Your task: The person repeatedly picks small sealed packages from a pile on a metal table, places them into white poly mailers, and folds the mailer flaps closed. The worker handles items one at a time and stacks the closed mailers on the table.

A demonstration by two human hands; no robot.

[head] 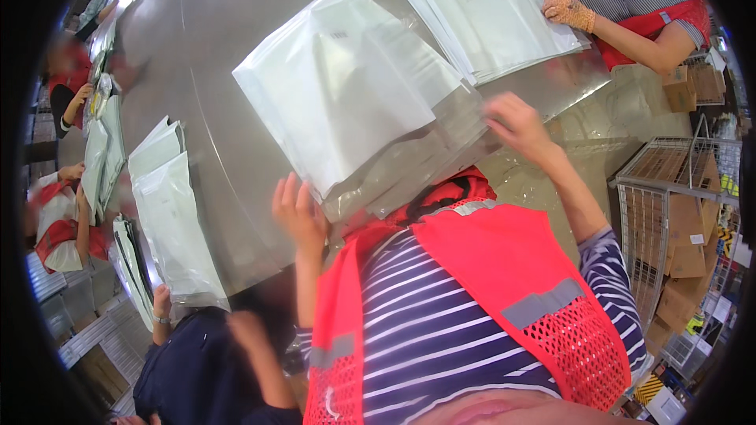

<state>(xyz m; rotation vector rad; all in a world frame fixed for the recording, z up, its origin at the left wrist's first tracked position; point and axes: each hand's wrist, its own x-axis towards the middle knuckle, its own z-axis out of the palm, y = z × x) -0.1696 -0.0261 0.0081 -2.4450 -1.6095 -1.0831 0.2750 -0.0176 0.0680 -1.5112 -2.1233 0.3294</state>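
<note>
A stack of white plastic bags (348,88) with clear film edges lies in front of me on the metal table, its clear edge towards my body. The top bag is creased and bears a small printed mark. At its near left corner is my left hand (301,212), fingers raised; whether it grips the film is hidden. My right hand (517,124), blurred, is by the near right corner of the clear film (455,124), fingers bent. I cannot make out whether it pinches the edge.
A second bag stack (484,18) lies to the right, under a co-worker's gloved hand (568,12). To the left, another person handles long white bags (171,218). More people work across the metal table (201,71). A wire cage trolley (644,236) with cartons stands at right.
</note>
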